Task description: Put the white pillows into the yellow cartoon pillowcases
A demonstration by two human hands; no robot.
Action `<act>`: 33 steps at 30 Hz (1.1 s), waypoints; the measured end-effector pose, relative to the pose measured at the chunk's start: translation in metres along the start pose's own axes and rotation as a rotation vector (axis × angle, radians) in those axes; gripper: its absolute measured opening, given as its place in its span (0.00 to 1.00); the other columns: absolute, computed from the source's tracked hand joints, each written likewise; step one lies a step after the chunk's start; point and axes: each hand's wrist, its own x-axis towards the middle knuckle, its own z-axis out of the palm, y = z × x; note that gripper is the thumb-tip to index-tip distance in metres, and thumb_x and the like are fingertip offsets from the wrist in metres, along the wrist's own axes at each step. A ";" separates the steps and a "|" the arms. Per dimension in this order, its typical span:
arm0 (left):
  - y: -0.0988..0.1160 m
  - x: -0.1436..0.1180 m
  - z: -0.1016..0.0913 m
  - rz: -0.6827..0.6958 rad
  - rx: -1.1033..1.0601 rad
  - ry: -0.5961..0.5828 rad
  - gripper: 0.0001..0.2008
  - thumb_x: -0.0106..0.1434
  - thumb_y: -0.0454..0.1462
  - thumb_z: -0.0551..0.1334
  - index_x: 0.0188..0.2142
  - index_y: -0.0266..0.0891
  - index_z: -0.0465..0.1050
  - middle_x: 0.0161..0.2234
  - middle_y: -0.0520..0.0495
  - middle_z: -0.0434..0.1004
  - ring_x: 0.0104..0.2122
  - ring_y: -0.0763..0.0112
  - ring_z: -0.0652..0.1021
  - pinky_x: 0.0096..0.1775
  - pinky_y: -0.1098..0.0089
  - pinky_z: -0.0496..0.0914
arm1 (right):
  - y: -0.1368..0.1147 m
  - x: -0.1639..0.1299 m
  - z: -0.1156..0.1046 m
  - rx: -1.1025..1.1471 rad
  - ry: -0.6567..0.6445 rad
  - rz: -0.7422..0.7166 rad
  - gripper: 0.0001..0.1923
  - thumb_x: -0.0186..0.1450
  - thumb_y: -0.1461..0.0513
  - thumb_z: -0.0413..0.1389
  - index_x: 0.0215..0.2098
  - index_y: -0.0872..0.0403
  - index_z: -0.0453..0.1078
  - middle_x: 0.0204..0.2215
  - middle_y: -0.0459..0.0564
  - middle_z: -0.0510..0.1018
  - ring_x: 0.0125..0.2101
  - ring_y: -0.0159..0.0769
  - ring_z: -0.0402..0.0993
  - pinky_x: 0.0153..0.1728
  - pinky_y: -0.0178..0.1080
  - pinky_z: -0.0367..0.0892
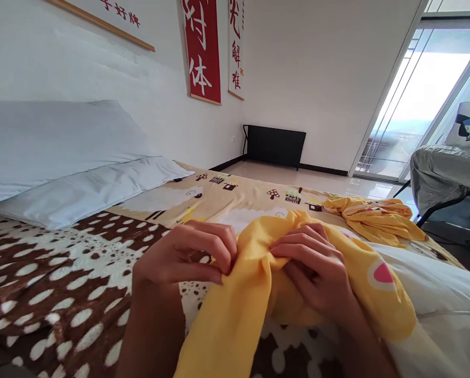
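Both of my hands grip a yellow pillowcase [235, 310] over the bed. My left hand [191, 252] pinches its folded edge between thumb and fingers. My right hand [313, 268] is closed on a bunched part of the same cloth just to the right. The yellow cloth hangs down towards me and spreads right, where a pink patch shows, over a white pillow [443, 304].
A brown and white spotted blanket [50, 283] covers the bed's left side. Two white pillows [57, 157] lie against the wall. Another crumpled yellow cloth [376, 218] rests at the bed's far right. A grey covered chair [447, 173] stands by the glass door.
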 end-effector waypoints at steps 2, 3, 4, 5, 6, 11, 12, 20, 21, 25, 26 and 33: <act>0.002 0.002 0.002 0.026 -0.013 0.010 0.05 0.59 0.33 0.64 0.35 0.42 0.77 0.26 0.42 0.75 0.28 0.66 0.74 0.32 0.66 0.71 | 0.000 0.000 0.000 -0.001 0.001 -0.002 0.09 0.65 0.68 0.52 0.38 0.50 0.72 0.34 0.45 0.80 0.34 0.33 0.73 0.41 0.43 0.63; 0.002 0.003 0.004 0.034 -0.019 -0.001 0.05 0.59 0.33 0.63 0.35 0.41 0.77 0.25 0.42 0.75 0.27 0.66 0.74 0.31 0.66 0.71 | -0.001 0.000 0.000 0.001 -0.001 -0.004 0.09 0.65 0.68 0.52 0.38 0.50 0.72 0.34 0.45 0.80 0.34 0.33 0.73 0.41 0.43 0.63; 0.002 0.003 0.005 0.038 -0.023 -0.010 0.06 0.58 0.32 0.63 0.35 0.41 0.77 0.25 0.42 0.75 0.27 0.66 0.74 0.31 0.66 0.71 | -0.002 0.000 0.000 0.002 -0.005 -0.009 0.09 0.65 0.67 0.52 0.38 0.50 0.72 0.34 0.45 0.80 0.34 0.33 0.73 0.40 0.43 0.63; 0.001 0.003 0.007 0.041 -0.032 -0.012 0.06 0.58 0.33 0.63 0.35 0.42 0.77 0.25 0.42 0.75 0.27 0.66 0.73 0.31 0.65 0.71 | -0.003 0.001 0.000 0.002 -0.010 -0.014 0.09 0.65 0.67 0.52 0.38 0.50 0.72 0.34 0.45 0.80 0.34 0.32 0.73 0.40 0.42 0.64; -0.001 0.002 0.009 0.045 -0.046 0.002 0.06 0.58 0.33 0.63 0.35 0.42 0.78 0.25 0.43 0.74 0.26 0.67 0.73 0.30 0.65 0.71 | -0.003 0.000 0.000 -0.001 -0.019 -0.022 0.09 0.65 0.67 0.52 0.38 0.50 0.72 0.34 0.45 0.80 0.34 0.32 0.73 0.39 0.42 0.64; -0.010 0.000 0.020 0.103 -0.146 0.253 0.05 0.58 0.39 0.63 0.28 0.42 0.76 0.20 0.47 0.69 0.20 0.71 0.68 0.25 0.67 0.67 | -0.005 -0.001 0.000 -0.005 -0.057 -0.050 0.09 0.65 0.67 0.52 0.38 0.50 0.72 0.34 0.45 0.80 0.33 0.32 0.73 0.41 0.43 0.64; -0.012 0.001 0.021 0.122 -0.163 0.281 0.06 0.58 0.39 0.63 0.27 0.42 0.76 0.19 0.48 0.68 0.20 0.72 0.68 0.25 0.68 0.66 | -0.005 -0.002 0.000 0.003 -0.064 -0.049 0.09 0.65 0.67 0.52 0.38 0.50 0.72 0.34 0.45 0.80 0.33 0.32 0.73 0.41 0.44 0.64; -0.018 0.008 0.025 0.131 -0.211 0.379 0.03 0.59 0.36 0.63 0.29 0.41 0.74 0.22 0.50 0.68 0.22 0.74 0.69 0.27 0.68 0.66 | -0.005 0.000 -0.004 0.037 -0.217 -0.062 0.07 0.65 0.67 0.53 0.36 0.50 0.71 0.32 0.43 0.80 0.34 0.32 0.72 0.41 0.43 0.62; -0.018 0.011 0.027 0.121 -0.226 0.388 0.03 0.59 0.36 0.62 0.30 0.41 0.74 0.23 0.50 0.68 0.23 0.73 0.70 0.29 0.67 0.66 | -0.006 0.000 -0.004 0.040 -0.223 -0.065 0.07 0.65 0.67 0.53 0.35 0.50 0.71 0.32 0.43 0.80 0.34 0.32 0.72 0.42 0.43 0.62; -0.020 0.023 0.038 0.029 -0.273 0.377 0.03 0.61 0.35 0.62 0.31 0.41 0.73 0.26 0.50 0.68 0.28 0.72 0.70 0.32 0.67 0.66 | -0.003 0.000 -0.003 0.012 -0.186 -0.033 0.06 0.65 0.67 0.53 0.34 0.51 0.70 0.31 0.44 0.79 0.32 0.31 0.71 0.41 0.42 0.62; -0.021 0.025 0.039 -0.017 -0.252 0.391 0.03 0.61 0.35 0.62 0.30 0.40 0.73 0.26 0.49 0.68 0.29 0.72 0.70 0.33 0.67 0.65 | -0.001 -0.001 -0.002 -0.009 -0.149 -0.013 0.06 0.65 0.67 0.53 0.34 0.52 0.70 0.30 0.44 0.78 0.31 0.31 0.70 0.40 0.41 0.62; -0.036 0.027 0.038 -0.157 0.066 0.768 0.10 0.59 0.42 0.64 0.29 0.38 0.70 0.24 0.53 0.65 0.26 0.76 0.63 0.28 0.73 0.59 | 0.025 -0.005 0.003 -0.217 0.329 0.181 0.02 0.61 0.65 0.58 0.32 0.51 0.71 0.28 0.44 0.75 0.31 0.32 0.69 0.37 0.38 0.63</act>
